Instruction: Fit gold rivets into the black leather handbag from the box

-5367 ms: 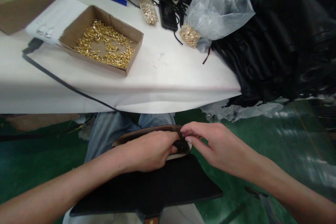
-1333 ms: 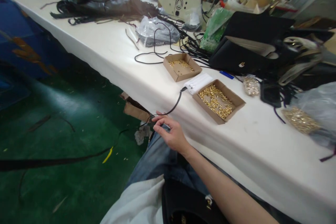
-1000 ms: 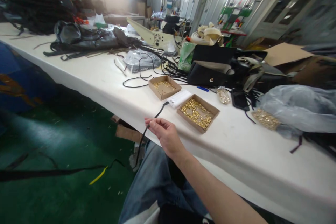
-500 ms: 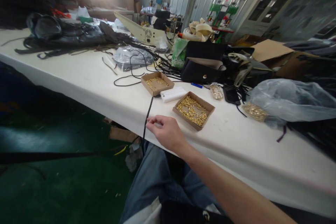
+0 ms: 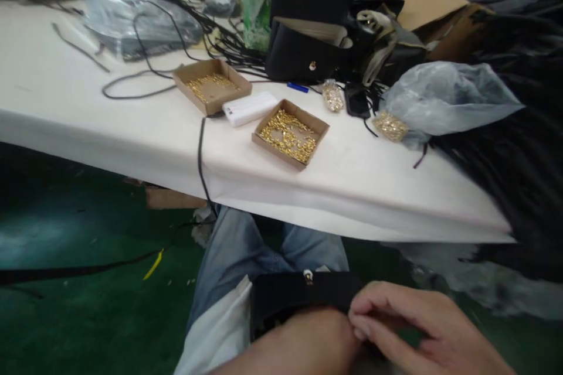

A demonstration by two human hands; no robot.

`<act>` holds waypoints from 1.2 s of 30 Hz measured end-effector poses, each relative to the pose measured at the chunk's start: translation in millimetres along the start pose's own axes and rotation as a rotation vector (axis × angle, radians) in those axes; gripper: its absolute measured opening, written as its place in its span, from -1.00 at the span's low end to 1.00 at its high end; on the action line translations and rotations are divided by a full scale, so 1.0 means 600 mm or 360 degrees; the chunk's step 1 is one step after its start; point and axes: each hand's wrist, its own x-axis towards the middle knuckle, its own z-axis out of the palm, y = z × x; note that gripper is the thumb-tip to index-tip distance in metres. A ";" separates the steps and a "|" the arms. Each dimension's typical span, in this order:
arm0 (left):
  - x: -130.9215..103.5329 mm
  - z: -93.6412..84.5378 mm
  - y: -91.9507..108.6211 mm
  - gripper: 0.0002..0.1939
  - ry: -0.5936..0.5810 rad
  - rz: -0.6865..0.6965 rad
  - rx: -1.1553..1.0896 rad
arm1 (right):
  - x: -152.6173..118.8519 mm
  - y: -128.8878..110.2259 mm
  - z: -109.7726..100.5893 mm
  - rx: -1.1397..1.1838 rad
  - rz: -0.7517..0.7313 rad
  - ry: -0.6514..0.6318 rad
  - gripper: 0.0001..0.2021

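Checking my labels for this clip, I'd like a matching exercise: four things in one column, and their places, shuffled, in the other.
Things
1. White power bank
2. Yellow strip
3. Smartphone
4. Nearest black bag

Places
A. Just right of the small packet of gold-coloured pieces
B. Low in the view, with the left hand over part of it
C. Between two cardboard trays
D. At lower left, seen against the green floor

Right pairs: 1-C, 2-D, 3-A, 4-B
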 end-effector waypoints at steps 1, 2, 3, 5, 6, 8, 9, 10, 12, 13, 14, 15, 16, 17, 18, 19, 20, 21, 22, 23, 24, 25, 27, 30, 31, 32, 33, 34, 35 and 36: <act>0.001 -0.001 0.002 -0.78 0.0021 -0.0064 0.0012 | -0.018 0.007 0.002 0.0017 0.0096 0.0023 -0.86; 0.001 -0.003 0.003 -0.79 0.0056 -0.0186 0.0101 | -0.032 0.013 0.005 0.0044 0.0185 0.0047 -0.84; 0.002 -0.005 0.004 -0.77 0.0085 -0.0279 0.0201 | -0.044 0.018 0.008 0.0076 0.0243 0.0076 -0.82; 0.004 -0.009 0.004 -0.69 0.0117 -0.0194 0.0265 | -0.064 0.025 0.009 0.0077 0.0281 0.0161 -0.82; 0.006 -0.011 0.004 -0.66 0.0137 -0.0118 0.0296 | -0.073 0.027 0.008 0.0047 0.0258 0.0208 -0.84; 0.011 -0.012 0.004 -0.65 0.0186 -0.0027 0.0302 | -0.091 0.026 0.002 -0.0027 0.0193 0.0280 -0.86; 0.013 -0.013 0.006 -0.66 0.0193 -0.0014 0.0280 | -0.101 0.023 -0.002 -0.0050 0.0169 0.0292 -0.85; 0.016 -0.014 0.009 -0.67 0.0186 -0.0016 0.0243 | -0.110 0.020 -0.004 -0.0061 0.0158 0.0290 -0.83; 0.023 -0.021 0.017 -0.70 0.0132 -0.0030 0.0160 | -0.128 0.012 -0.005 -0.0059 0.0151 0.0254 -0.78; 0.027 -0.027 0.023 -0.70 0.0105 -0.0029 0.0128 | -0.135 0.009 -0.002 -0.0063 0.0146 0.0227 -0.77; 0.030 -0.035 0.027 -0.69 0.0085 -0.0019 0.0101 | -0.141 0.008 0.002 -0.0081 0.0133 0.0198 -0.76; 0.033 -0.043 0.031 -0.68 0.0074 0.0004 0.0069 | -0.145 0.009 0.007 -0.0121 0.0115 0.0176 -0.75; 0.036 -0.051 0.034 -0.67 0.0063 0.0032 0.0037 | -0.148 0.012 0.013 -0.0182 0.0091 0.0165 -0.74; 0.038 -0.060 0.035 -0.65 0.0049 0.0059 0.0008 | -0.148 0.018 0.018 -0.0259 0.0067 0.0161 -0.73; 0.040 -0.067 0.035 -0.64 0.0039 0.0076 -0.0009 | -0.146 0.025 0.021 -0.0344 0.0051 0.0165 -0.72; 0.043 -0.072 0.033 -0.64 0.0037 0.0075 -0.0012 | -0.143 0.034 0.023 -0.0426 0.0037 0.0171 -0.72; 0.045 -0.077 0.031 -0.64 0.0045 0.0061 -0.0002 | -0.138 0.042 0.023 -0.0495 0.0027 0.0181 -0.73; 0.047 -0.080 0.028 -0.65 0.0062 0.0039 0.0017 | -0.133 0.050 0.022 -0.0546 0.0022 0.0196 -0.74; 0.049 -0.082 0.026 -0.65 0.0083 0.0017 0.0037 | -0.126 0.057 0.019 -0.0576 0.0021 0.0213 -0.75; 0.051 -0.083 0.024 -0.66 0.0105 0.0003 0.0053 | -0.120 0.062 0.015 -0.0587 0.0023 0.0227 -0.76; 0.053 -0.084 0.022 -0.65 0.0121 -0.0001 0.0059 | -0.114 0.065 0.011 -0.0583 0.0025 0.0237 -0.77; 0.055 -0.085 0.020 -0.65 0.0130 0.0005 0.0055 | -0.109 0.066 0.007 -0.0567 0.0027 0.0237 -0.77; 0.056 -0.087 0.018 -0.65 0.0133 0.0033 0.0025 | -0.101 0.063 0.001 -0.0526 0.0044 0.0207 -0.78; 0.054 -0.092 0.014 -0.69 0.0108 0.0044 -0.0044 | -0.095 0.054 0.000 -0.0502 0.0078 0.0166 -0.80; 0.053 -0.094 0.011 -0.70 0.0095 0.0032 -0.0075 | -0.095 0.051 0.001 -0.0504 0.0095 0.0161 -0.80; 0.052 -0.095 0.008 -0.71 0.0081 0.0015 -0.0113 | -0.095 0.049 0.003 -0.0510 0.0107 0.0158 -0.80; 0.050 -0.096 0.005 -0.70 0.0064 0.0001 -0.0154 | -0.095 0.047 0.004 -0.0522 0.0116 0.0161 -0.80; 0.049 -0.097 0.002 -0.70 0.0048 -0.0006 -0.0190 | -0.096 0.046 0.006 -0.0543 0.0120 0.0166 -0.80; 0.048 -0.098 0.000 -0.68 0.0034 -0.0006 -0.0219 | -0.097 0.045 0.007 -0.0575 0.0118 0.0177 -0.80; 0.047 -0.099 -0.001 -0.67 0.0023 -0.0007 -0.0239 | -0.099 0.044 0.008 -0.0615 0.0109 0.0194 -0.81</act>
